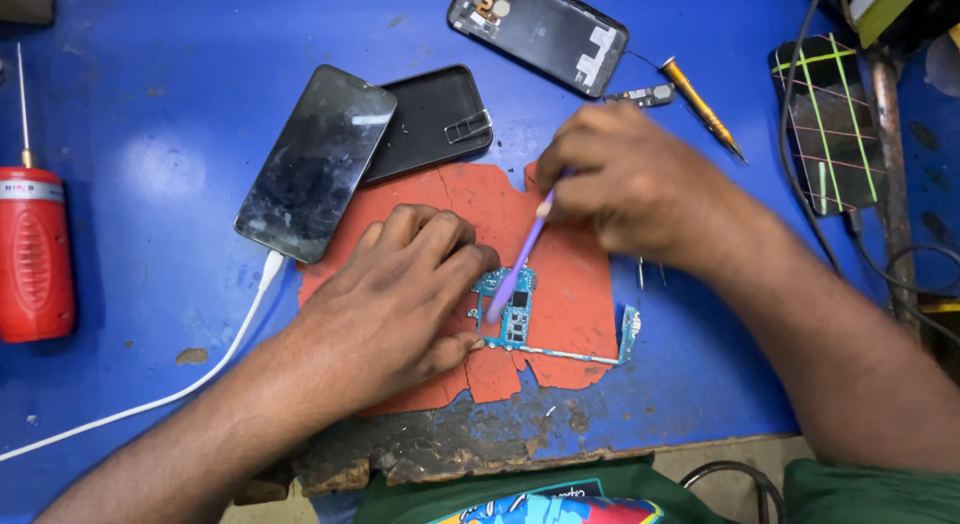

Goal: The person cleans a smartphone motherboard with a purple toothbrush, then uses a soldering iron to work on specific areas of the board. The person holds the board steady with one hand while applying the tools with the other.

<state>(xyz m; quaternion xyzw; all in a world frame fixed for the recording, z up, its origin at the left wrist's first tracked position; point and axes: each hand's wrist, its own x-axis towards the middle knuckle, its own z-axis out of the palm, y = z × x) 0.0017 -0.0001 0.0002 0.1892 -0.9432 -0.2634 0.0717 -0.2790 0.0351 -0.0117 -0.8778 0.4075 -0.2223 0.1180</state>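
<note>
Underneath, glossy board (512, 319), cracked mat (570, 284)

1. Bare blue desk (150, 184) lies open on the left, between the red tool (35, 254) and the dark phone (315, 164).
2. The phone, black tray (430, 119) and opened phone back (540, 34) crowd the far side.
3. A white cable (200, 379) crosses the near left.
4. A screwdriver (700, 106) and black cords (830, 224) hem the right.
</note>
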